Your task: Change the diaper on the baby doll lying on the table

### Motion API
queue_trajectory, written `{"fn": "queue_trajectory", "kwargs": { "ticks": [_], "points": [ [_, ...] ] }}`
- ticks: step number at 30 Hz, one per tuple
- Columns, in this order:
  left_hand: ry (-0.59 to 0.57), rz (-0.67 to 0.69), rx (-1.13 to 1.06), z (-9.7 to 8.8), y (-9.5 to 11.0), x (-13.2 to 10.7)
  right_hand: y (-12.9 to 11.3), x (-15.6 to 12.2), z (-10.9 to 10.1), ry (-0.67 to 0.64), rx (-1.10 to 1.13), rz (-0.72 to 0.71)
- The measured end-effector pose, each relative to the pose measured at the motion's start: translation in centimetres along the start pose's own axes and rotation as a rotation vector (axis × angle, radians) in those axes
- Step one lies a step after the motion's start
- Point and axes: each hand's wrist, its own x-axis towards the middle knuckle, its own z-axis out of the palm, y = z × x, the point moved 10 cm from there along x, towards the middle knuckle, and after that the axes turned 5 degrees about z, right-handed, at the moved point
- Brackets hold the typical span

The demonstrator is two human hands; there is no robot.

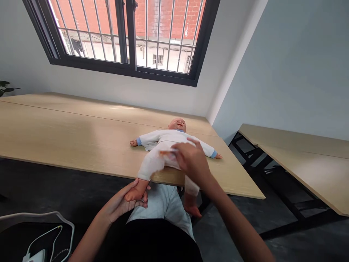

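Observation:
A baby doll point(170, 138) in white clothes with blue cuffs lies on its back on the wooden table point(68, 138), arms spread and legs toward me. My left hand point(133, 198) is wrapped round the doll's bare foot point(137, 191) and ankle, just off the table's front edge. Above the doll's thigh, my right hand point(191, 158) is closed on a slim orange-and-white thing point(165, 153), too smeared by motion to name. The doll's other foot point(191, 205) hangs over the edge below my right forearm.
A second wooden table point(302, 160) with black legs stands to the right, across a gap. A barred window point(131, 69) is in the wall behind. At lower left are a white cable point(57, 214) and a white plug-like device point(36, 256).

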Motion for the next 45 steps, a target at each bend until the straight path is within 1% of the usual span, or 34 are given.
{"fn": "queue_trajectory", "kwargs": {
  "ticks": [2, 3, 4, 5, 6, 8, 10, 13, 16, 18, 19, 20, 21, 22, 23, 24, 25, 26, 27, 28, 29, 30, 31, 32, 33, 34, 35, 37, 38, 40, 42, 44, 45],
  "points": [
    [0.0, -0.012, -0.03, 0.7, -0.5, 0.0, 3.5, 3.1, 0.7, -0.045, 0.031, 0.099],
    [-0.006, -0.023, -0.053, 1.1, -0.9, 0.0, 5.1, 4.5, 1.6, -0.081, 0.033, 0.131],
    [-0.01, -0.038, -0.078, 1.5, -1.4, 0.1, 6.5, 5.5, 3.2, -0.161, 0.053, 0.144],
    [-0.01, -0.056, -0.103, 1.9, -1.9, 0.1, 8.2, 6.2, 5.2, -0.268, 0.077, 0.187],
    [-0.004, -0.075, -0.127, 2.2, -2.5, 0.2, 10.1, 6.4, 7.1, -0.353, 0.079, 0.265],
    [0.016, -0.102, -0.179, 3.0, -3.4, 0.3, 13.0, 6.5, 9.6, -0.399, 0.07, 0.333],
    [0.033, -0.095, -0.239, 4.0, -4.0, 0.3, 15.0, 5.7, 11.6, -0.421, 0.079, 0.372],
    [0.064, -0.069, -0.3, 5.8, -4.4, 0.1, 16.7, 4.3, 13.5, -0.457, 0.107, 0.404],
    [0.111, -0.058, -0.258, 6.5, -4.6, 0.0, 16.9, 3.9, 13.9, -0.475, 0.118, 0.405],
    [0.138, -0.065, -0.186, 6.0, -4.8, 0.1, 16.5, 4.3, 13.6, -0.468, 0.109, 0.408],
    [0.162, -0.074, -0.141, 5.4, -5.0, 0.1, 16.3, 4.5, 13.4, -0.462, 0.105, 0.409],
    [0.213, -0.069, -0.085, 4.3, -5.1, 0.1, 16.0, 4.8, 13.3, -0.454, 0.105, 0.408],
    [0.299, -0.037, -0.01, 2.9, -4.9, 0.0, 15.7, 5.1, 13.2, -0.448, 0.112, 0.404],
    [0.425, 0.036, 0.091, 1.1, -4.2, -0.4, 15.4, 5.4, 13.1, -0.441, 0.126, 0.397],
    [0.574, 0.157, 0.225, -0.5, -2.8, -1.2, 15.2, 5.6, 13.1, -0.434, 0.145, 0.392],
    [0.715, 0.323, 0.392, -1.3, -0.7, -2.4, 15.2, 5.7, 13.2, -0.427, 0.168, 0.392],
    [0.814, 0.521, 0.589, -0.9, 1.8, -3.7, 15.2, 5.7, 13.3, -0.423, 0.195, 0.398],
    [0.833, 0.724, 0.808, 1.0, 4.2, -4.7, 15.3, 5.7, 13.6, -0.42, 0.225, 0.411],
    [0.757, 0.904, 1.041, 3.9, 5.9, -4.9, 15.5, 5.6, 13.9, -0.419, 0.258, 0.429],
    [0.607, 1.049, 1.27, 7.4, 6.9, -4.5, 15.7, 5.4, 14.2, -0.418, 0.293, 0.452],
    [0.377, 1.128, 1.479, 10.8, 7.0, -3.2, 16.0, 5.2, 14.6, -0.418, 0.328, 0.476],
    [0.153, 1.121, 1.648, 13.4, 6.5, -1.5, 16.3, 5.0, 14.9, -0.416, 0.364, 0.5],
    [-0.007, 1.073, 1.769, 15.1, 6.2, 0.5, 16.6, 4.8, 15.2, -0.412, 0.398, 0.524],
    [-0.116, 1.012, 1.854, 16.0, 6.0, 2.7, 16.8, 4.5, 15.5, -0.405, 0.429, 0.545],
    [-0.158, 0.953, 1.918, 16.4, 6.2, 4.8, 17.1, 4.2, 15.7, -0.394, 0.457, 0.564],
    [-0.17, 0.901, 1.97, 16.4, 6.6, 6.9, 17.4, 3.8, 15.8, -0.381, 0.484, 0.581],
    [-0.14, 0.842, 2.005, 15.9, 7.2, 9.0, 17.7, 3.5, 16.0, -0.366, 0.51, 0.595],
    [-0.065, 0.759, 2.018, 14.4, 8.5, 12.0, 18.1, 2.8, 16.0, -0.325, 0.559, 0.614],
    [-0.054, 0.718, 1.994, 13.5, 9.0, 13.1, 18.3, 2.4, 15.9, -0.296, 0.581, 0.62],
    [-0.03, 0.634, 1.913, 11.3, 10.0, 14.6, 18.6, 1.8, 15.4, -0.223, 0.617, 0.63],
    [0.005, 0.559, 1.844, 9.2, 11.1, 15.3, 19.0, 1.1, 14.2, -0.135, 0.642, 0.647],
    [0.074, 0.511, 1.818, 7.5, 12.3, 15.5, 19.8, 0.0, 12.4, -0.04, 0.655, 0.673],
    [0.127, 0.5, 1.818, 7.0, 12.9, 15.4, 20.3, -0.8, 11.3, 0.009, 0.653, 0.692]
  ]
}}
